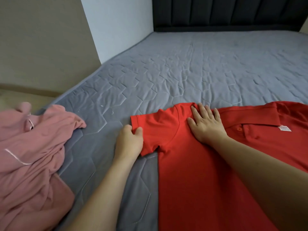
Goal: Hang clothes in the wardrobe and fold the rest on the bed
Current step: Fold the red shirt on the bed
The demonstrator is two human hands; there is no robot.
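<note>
Two hands (pixel 206 124) on red polo shirt (pixel 191 172)

Two bare forearms are showing, reaching in from the near edge, with no sleeves covering them. The left hand (pixel 129 140) and the right hand (pixel 205 123) are wearing no rings, watches or gloves.

Grey quilted mattress (pixel 191 69); dark padded ribbed headboard (pixel 233 12); white wall (pixel 116 25) beside beige panel (pixel 43 40).

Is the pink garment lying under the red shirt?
No, the pink garment lies apart from the red shirt, with bare grey mattress between them.
</note>
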